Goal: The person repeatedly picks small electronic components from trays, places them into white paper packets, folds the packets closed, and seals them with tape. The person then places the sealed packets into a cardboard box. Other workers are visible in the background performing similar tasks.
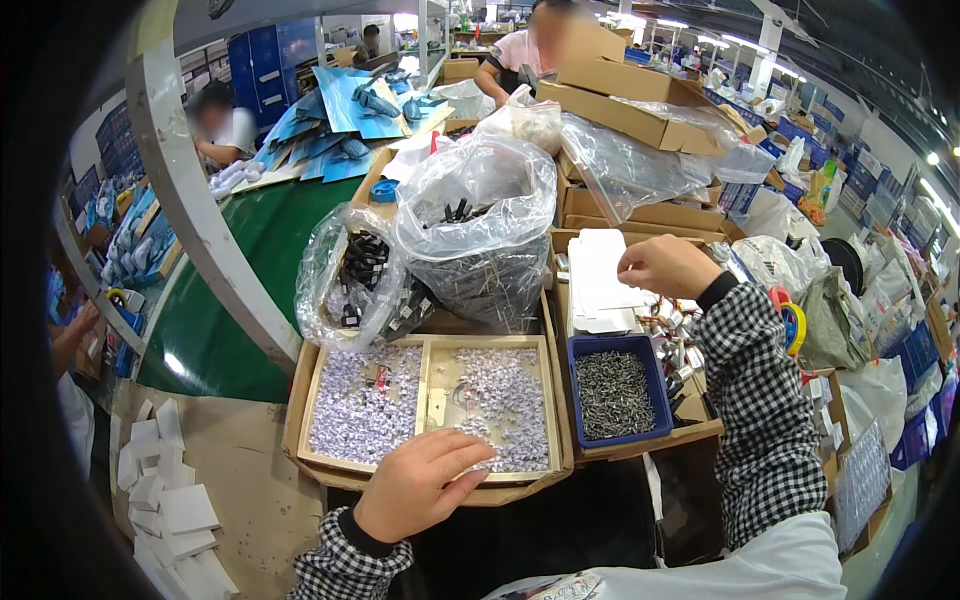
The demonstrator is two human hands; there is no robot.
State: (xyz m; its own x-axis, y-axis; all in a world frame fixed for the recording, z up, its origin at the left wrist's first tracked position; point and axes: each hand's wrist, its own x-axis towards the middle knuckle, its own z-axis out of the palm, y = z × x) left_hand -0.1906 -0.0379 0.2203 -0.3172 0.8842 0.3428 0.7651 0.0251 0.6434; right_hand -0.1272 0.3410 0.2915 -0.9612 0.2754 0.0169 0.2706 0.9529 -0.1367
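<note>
Left hand point(425, 482), fingers bent, over front edge of divided tray point(423, 390) with small white pieces point(365, 400). Right hand point(665, 265), fingertips together, at edge of white cards point(598, 270). Can't tell if either grips anything. Blue bin point(610, 346) right of tray; clear bag point(475, 245) behind.

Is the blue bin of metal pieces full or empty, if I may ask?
Not empty: metal pieces span the blue bin wall to wall, below its rim; depth is hidden.

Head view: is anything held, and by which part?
It cannot be told: right hand is at the right edge of the white cards, left hand by the small white pieces; neither grip shows clearly.
</note>
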